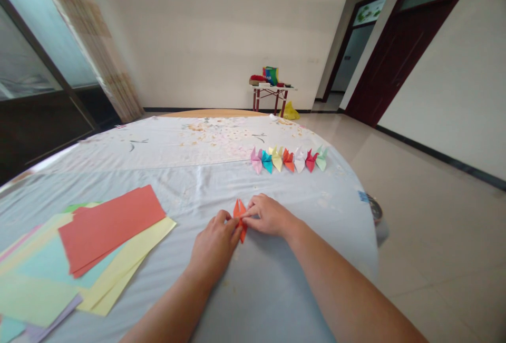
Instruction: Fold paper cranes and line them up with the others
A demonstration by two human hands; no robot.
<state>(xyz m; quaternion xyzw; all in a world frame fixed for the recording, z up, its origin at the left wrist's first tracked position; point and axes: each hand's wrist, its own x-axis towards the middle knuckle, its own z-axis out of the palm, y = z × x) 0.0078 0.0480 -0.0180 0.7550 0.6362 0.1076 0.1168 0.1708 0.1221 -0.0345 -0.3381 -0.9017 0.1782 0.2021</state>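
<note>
A narrow orange folded paper piece [242, 234], pointed at both ends and split at its far end, lies on the tablecloth between my hands. My left hand [218, 237] is closed on its left side, fingertips at the paper's middle. From the right, my right hand [269, 215] grips the same piece, thumb and index finger at its edge. Part of the paper is hidden under the fingers. Beyond my hands stands a row of several finished paper cranes in different colours, among them a pink one [256, 160] and an orange one [289, 160].
Loose sheets of coloured paper, with red sheets [114, 229] on top, are spread at the left. A pale floral tablecloth [190, 185] covers the round table. A small side table [272, 89] with items on it stands by the far wall, a yellow bag [291, 111] beside it.
</note>
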